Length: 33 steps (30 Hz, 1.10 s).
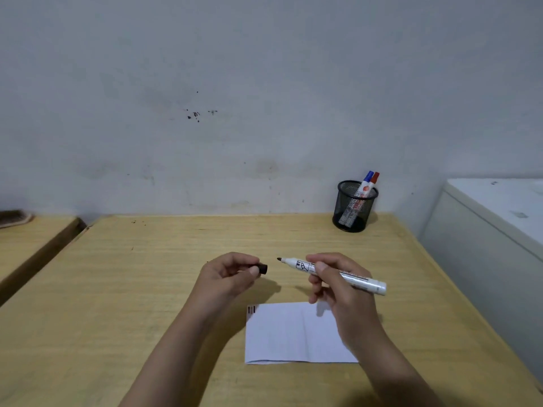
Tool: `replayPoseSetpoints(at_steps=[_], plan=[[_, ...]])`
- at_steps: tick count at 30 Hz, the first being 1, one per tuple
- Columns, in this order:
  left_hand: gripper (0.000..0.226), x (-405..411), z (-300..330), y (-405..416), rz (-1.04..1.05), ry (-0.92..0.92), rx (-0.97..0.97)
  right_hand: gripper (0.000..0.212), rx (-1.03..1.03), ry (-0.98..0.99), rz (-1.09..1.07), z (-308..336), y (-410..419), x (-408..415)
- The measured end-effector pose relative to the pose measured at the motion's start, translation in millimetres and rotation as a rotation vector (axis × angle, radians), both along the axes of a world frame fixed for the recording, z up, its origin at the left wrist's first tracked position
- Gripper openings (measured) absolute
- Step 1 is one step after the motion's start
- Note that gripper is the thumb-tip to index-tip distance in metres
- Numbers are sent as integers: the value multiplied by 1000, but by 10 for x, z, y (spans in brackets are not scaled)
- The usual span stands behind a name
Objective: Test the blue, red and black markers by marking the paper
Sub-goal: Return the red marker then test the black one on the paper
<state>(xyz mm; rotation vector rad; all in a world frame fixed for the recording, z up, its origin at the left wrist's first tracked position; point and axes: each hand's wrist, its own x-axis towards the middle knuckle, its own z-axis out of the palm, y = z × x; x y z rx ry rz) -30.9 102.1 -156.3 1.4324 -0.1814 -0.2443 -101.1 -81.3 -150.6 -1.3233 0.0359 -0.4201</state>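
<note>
**Two bare arms, nothing worn**

Both forearms come up from the bottom edge, uncovered as far as they show: no sleeve or cuff reaches them. The left hand [227, 274] and right hand [332, 284] carry no glove, and I see no ring, watch or band on the wrists. The nails are short and plain. The rest of the person is out of sight.
</note>
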Motion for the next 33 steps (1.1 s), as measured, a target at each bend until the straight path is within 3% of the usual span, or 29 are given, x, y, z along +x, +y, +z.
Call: replayPoseSetpoints(at_steps=[6,17,21,29,33], plan=[[15,-115,71,-95,-62,125,-209,15,-82,-23,8,21,-36,-39],[14,-259,189,-104,-145,5,-144,12,-181,-61,20,55,-7,-48],[13,-281,246,-96,-102,-49,-139,18,-191,-82,71,88,20,-62],[15,-418,292,-183,-53,-147,-114,7,-103,-152,134,220,32,-53],[12,-438,256,-311,122,-193,-117,23,-33,-39,94,266,16,16]])
